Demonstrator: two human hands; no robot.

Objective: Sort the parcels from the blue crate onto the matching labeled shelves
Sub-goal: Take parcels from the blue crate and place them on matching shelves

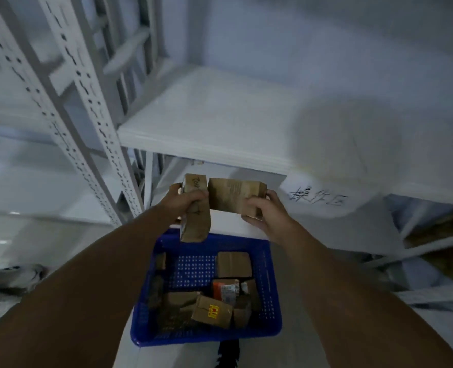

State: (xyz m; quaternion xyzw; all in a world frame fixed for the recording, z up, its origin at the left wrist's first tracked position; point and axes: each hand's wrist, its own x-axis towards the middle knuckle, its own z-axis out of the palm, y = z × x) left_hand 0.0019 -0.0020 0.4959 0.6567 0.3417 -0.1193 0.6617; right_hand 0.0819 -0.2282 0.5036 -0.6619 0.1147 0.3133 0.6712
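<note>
A blue perforated crate (269, 288) stands on a white surface below my arms, holding several brown cardboard parcels (233, 264). My left hand (184, 201) grips a tall brown box (196, 224) with handwriting on it, held upright over the crate's far rim. My right hand (264, 209) grips a second brown parcel (230, 196), held level right beside the first. Both boxes sit just in front of and below the white shelf (206, 120).
A white perforated shelf post (92, 134) rises at the left. A white paper label with handwritten characters (318, 199) hangs on the shelf's front edge at right. Lower shelves at the far right hold brown parcels (438, 229). A dark object (229, 353) lies below the crate.
</note>
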